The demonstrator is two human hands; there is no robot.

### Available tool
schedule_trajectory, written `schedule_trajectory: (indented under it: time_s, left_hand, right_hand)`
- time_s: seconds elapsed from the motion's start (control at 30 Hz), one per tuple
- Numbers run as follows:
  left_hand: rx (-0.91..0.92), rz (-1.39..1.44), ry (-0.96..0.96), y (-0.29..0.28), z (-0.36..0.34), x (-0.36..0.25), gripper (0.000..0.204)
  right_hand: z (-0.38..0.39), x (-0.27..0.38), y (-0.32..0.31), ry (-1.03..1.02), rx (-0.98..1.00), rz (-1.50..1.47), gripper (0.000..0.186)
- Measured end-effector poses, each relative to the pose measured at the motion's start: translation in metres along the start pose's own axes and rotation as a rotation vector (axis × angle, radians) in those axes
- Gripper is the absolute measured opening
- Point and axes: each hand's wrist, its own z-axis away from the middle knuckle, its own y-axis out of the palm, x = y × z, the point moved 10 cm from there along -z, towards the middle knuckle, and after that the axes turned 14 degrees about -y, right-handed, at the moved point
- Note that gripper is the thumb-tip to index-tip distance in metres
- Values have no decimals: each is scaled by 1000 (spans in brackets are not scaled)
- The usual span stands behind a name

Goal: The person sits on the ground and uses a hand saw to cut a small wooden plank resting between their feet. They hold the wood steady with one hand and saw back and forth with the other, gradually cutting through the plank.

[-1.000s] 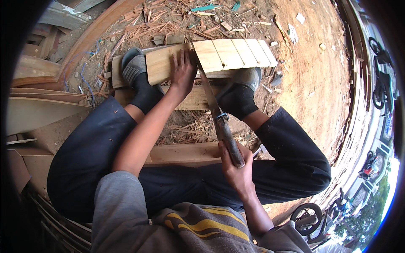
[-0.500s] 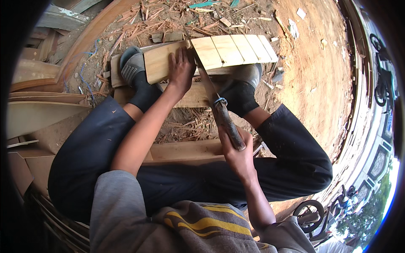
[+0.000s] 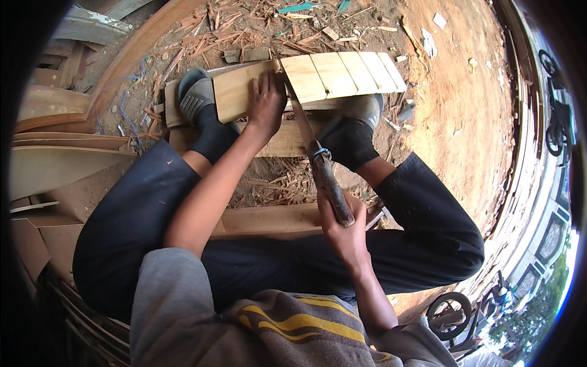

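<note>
Fingers of the right hand (image 3: 345,235) are wrapped around the dark handle (image 3: 333,186) of a saw (image 3: 301,122). Its thin blade slants up to a pale board (image 3: 336,76), right beside the left hand (image 3: 267,110). That hand lies on top of the board, with its fingers stretched out and close together. Dark lines run across the board's right part. The board lies in front of the person, between and partly over the gray shoes (image 3: 197,98). Past it, wood bits (image 3: 229,40) are all over the dirt ground (image 3: 455,110).
</note>
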Motion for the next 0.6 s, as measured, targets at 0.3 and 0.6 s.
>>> schedule_trajectory:
  time_s: [0.3, 0.6]
  left_hand:
    - [-41, 54, 39, 2, 1, 0, 65]
    - [209, -42, -22, 8, -3, 0, 76]
  right_hand:
    - [-5, -3, 5, 18, -5, -19, 19]
    - [-12, 2, 7, 0, 7, -3, 19]
